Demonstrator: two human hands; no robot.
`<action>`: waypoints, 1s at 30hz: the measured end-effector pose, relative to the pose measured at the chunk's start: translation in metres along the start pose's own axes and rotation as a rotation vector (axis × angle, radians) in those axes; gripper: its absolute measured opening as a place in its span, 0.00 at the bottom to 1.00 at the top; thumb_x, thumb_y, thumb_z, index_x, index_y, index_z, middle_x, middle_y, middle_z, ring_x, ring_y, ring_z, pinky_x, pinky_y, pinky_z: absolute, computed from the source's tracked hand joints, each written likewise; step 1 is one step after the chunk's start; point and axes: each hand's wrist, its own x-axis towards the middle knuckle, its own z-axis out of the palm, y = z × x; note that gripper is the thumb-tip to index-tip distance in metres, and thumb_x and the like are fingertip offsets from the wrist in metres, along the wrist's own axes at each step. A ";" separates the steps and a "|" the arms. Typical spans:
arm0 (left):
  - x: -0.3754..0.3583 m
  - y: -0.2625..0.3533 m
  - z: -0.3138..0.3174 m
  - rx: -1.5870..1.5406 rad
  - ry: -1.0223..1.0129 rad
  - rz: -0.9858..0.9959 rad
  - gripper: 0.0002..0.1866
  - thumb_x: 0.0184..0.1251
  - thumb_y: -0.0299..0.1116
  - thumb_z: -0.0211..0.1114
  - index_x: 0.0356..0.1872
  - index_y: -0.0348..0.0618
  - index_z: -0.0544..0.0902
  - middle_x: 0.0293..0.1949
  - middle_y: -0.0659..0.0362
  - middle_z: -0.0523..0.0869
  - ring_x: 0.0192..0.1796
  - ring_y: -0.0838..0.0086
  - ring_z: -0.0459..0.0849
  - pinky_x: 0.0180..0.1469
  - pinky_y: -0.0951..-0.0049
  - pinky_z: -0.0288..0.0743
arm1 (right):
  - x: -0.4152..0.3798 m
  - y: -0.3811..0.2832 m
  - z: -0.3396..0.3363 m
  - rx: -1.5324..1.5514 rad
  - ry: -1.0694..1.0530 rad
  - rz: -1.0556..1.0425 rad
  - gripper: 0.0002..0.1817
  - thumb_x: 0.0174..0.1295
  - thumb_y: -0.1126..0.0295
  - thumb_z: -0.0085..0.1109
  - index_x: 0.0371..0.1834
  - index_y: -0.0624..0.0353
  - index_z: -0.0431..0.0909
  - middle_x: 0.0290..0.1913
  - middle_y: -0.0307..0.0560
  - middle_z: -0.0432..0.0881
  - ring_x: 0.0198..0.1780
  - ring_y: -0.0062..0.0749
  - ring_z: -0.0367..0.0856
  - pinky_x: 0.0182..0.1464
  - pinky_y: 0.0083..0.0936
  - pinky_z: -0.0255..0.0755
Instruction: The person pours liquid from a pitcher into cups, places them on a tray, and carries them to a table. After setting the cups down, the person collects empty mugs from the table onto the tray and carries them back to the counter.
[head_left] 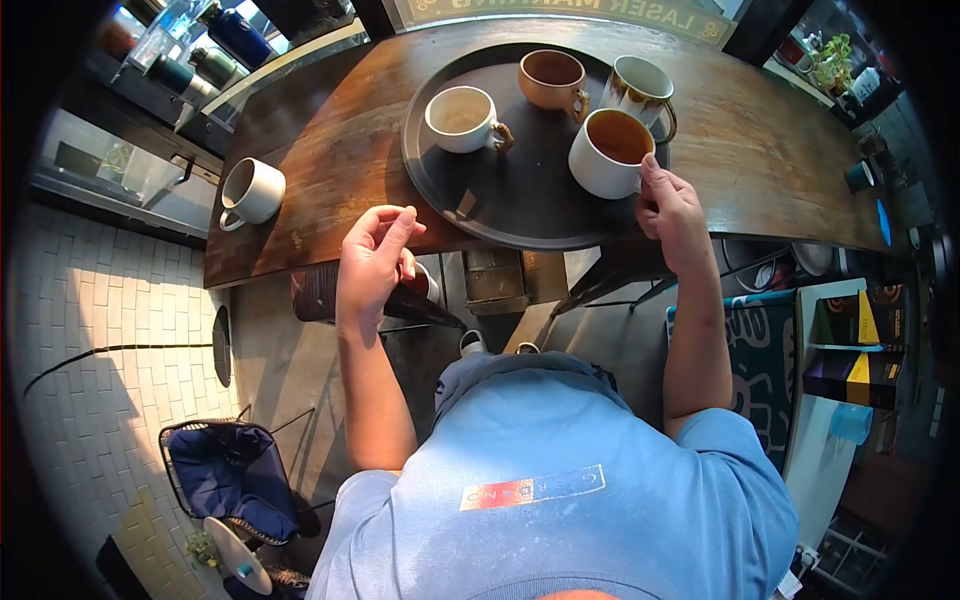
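A white mug (600,172) with a brown-orange inside is at the right side of a round dark tray (520,205). My right hand (672,212) grips this mug at its handle side, thumb on top near the rim. Just in front of the tray's near left edge hovers my left hand (376,262), fingers curled and thumb brought to the index finger, with nothing seen in it. Also on the tray are a cream cup (459,125) with a rope-like handle, a tan cup (549,90) with a similar handle, and a white-and-brown glazed mug (640,80) behind the gripped one.
The wooden table (330,120) runs across in front of me. On its left end stands a plain white mug (258,190). Bottles (238,38) fill a shelf at upper left. A chair with a blue cushion (225,470) is at lower left, and boxes (855,375) are at right.
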 end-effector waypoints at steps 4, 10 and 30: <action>0.013 0.006 0.005 0.073 -0.037 0.041 0.12 0.67 0.36 0.63 0.44 0.39 0.78 0.38 0.55 0.82 0.18 0.84 0.75 0.16 0.89 0.60 | 0.004 0.002 -0.006 0.011 0.013 0.029 0.20 0.71 0.52 0.48 0.25 0.53 0.67 0.15 0.29 0.61 0.15 0.11 0.56 0.17 0.13 0.45; 0.029 0.011 0.017 0.140 -0.022 0.061 0.12 0.64 0.33 0.66 0.42 0.36 0.77 0.31 0.60 0.80 0.19 0.84 0.73 0.22 0.84 0.67 | 0.001 -0.002 -0.005 0.009 0.021 0.034 0.19 0.70 0.52 0.49 0.26 0.54 0.68 0.20 0.30 0.64 0.18 0.11 0.60 0.18 0.12 0.50; 0.001 0.003 -0.005 0.105 0.155 0.170 0.06 0.65 0.30 0.65 0.39 0.39 0.80 0.30 0.65 0.80 0.25 0.87 0.74 0.26 0.87 0.66 | -0.045 0.009 0.036 -0.131 0.299 -0.603 0.11 0.65 0.74 0.56 0.45 0.59 0.65 0.15 0.30 0.68 0.16 0.07 0.56 0.21 0.11 0.45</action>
